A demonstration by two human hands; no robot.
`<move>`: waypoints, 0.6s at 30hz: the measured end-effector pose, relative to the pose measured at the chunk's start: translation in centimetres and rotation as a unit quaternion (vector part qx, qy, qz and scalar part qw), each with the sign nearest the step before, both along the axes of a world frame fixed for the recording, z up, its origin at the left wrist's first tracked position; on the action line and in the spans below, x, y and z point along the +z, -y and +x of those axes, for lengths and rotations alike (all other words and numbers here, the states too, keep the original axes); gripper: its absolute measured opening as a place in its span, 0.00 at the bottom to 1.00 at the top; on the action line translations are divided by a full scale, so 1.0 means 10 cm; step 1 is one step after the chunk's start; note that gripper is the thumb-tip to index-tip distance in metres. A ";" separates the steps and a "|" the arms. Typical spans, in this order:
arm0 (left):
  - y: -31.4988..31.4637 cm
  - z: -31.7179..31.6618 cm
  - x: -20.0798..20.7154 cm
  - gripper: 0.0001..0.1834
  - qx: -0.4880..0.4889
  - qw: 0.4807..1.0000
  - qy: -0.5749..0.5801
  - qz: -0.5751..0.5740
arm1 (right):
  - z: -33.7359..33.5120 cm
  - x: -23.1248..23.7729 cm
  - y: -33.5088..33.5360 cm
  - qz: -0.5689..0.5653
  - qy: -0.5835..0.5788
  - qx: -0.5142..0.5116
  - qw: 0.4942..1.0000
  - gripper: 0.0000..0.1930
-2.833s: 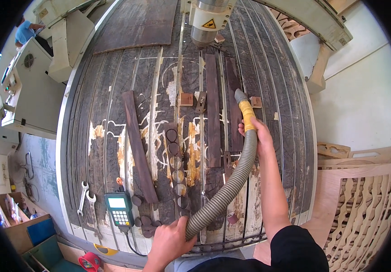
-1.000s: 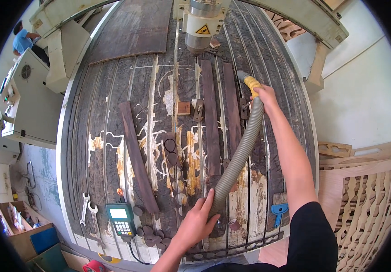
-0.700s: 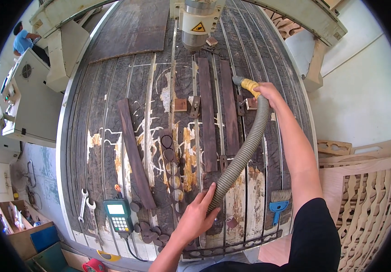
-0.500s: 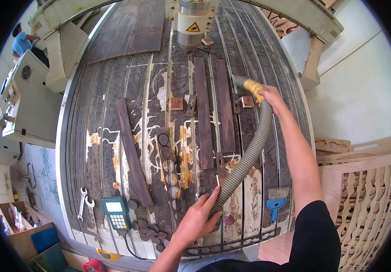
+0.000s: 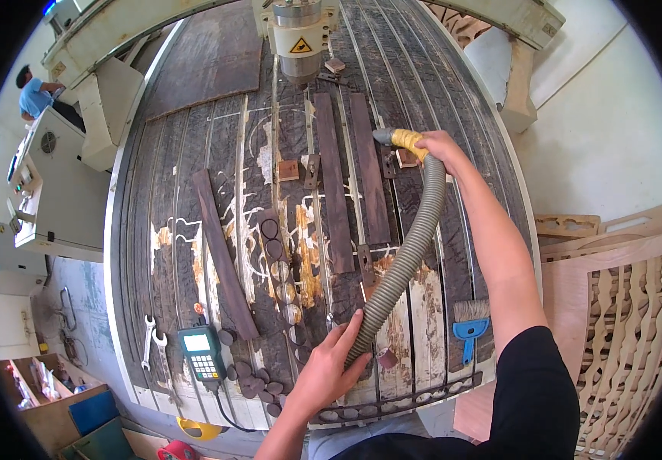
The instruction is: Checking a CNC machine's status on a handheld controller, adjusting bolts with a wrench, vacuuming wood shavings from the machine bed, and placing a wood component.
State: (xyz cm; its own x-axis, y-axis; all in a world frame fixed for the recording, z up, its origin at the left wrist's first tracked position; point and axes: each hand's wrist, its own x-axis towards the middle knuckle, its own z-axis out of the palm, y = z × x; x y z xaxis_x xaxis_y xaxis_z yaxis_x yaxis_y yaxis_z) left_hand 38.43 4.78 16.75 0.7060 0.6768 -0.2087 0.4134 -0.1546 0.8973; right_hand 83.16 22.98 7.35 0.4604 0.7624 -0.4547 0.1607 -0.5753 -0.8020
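My right hand [image 5: 440,149] is closed around the yellow-wrapped end of a grey ribbed vacuum hose [image 5: 405,268]. The hose's grey nozzle [image 5: 383,136] points left, just right of a dark wooden strip [image 5: 369,169] lying on the machine bed [image 5: 415,307]. Lower down, my left hand [image 5: 331,368] grips the hose's near part, fingers along its left side and thumb underneath. A second dark strip [image 5: 332,184] lies parallel to the first. Below my right hand, a small wooden block [image 5: 406,159] and a metal clamp plate [image 5: 388,163] sit beside the nearer strip.
A spindle [image 5: 298,46] hangs over the bed's far side. Left of my left hand lie a handheld controller [image 5: 201,353], wrenches [image 5: 148,341] and several dark discs [image 5: 253,386]. A blue brush [image 5: 470,331] lies right. A person in blue [image 5: 36,96] stands far left.
The hose nozzle has swung left, closer to the right-hand dark strip, and is no longer smeared. My right hand moved with it; my left hand keeps its hold. The whole view has shifted slightly.
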 end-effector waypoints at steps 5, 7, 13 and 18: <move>0.06 -0.18 0.08 0.37 0.005 1.000 0.004 0.009 | -0.14 0.14 0.58 0.114 0.033 -0.105 0.987 0.17; 0.04 -0.32 0.16 0.36 -0.017 1.000 0.014 -0.013 | -0.15 0.22 1.01 0.060 0.008 -0.120 0.991 0.19; 0.10 -0.80 0.31 0.37 -0.085 0.994 0.017 -0.063 | -0.78 0.13 1.55 0.007 -0.049 -0.085 0.995 0.24; 0.18 -0.84 0.32 0.38 -0.055 0.997 -0.011 -0.053 | -0.90 -0.01 1.37 0.057 -0.081 -0.083 0.992 0.25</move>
State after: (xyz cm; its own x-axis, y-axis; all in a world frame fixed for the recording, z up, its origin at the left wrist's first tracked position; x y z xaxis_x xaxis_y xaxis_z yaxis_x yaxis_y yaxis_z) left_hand 30.04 2.98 19.97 0.7691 0.5690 -0.2912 0.4196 -0.1057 0.9015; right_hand 74.19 9.26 7.27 0.5123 0.7326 -0.4481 -0.0657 -0.4868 -0.8711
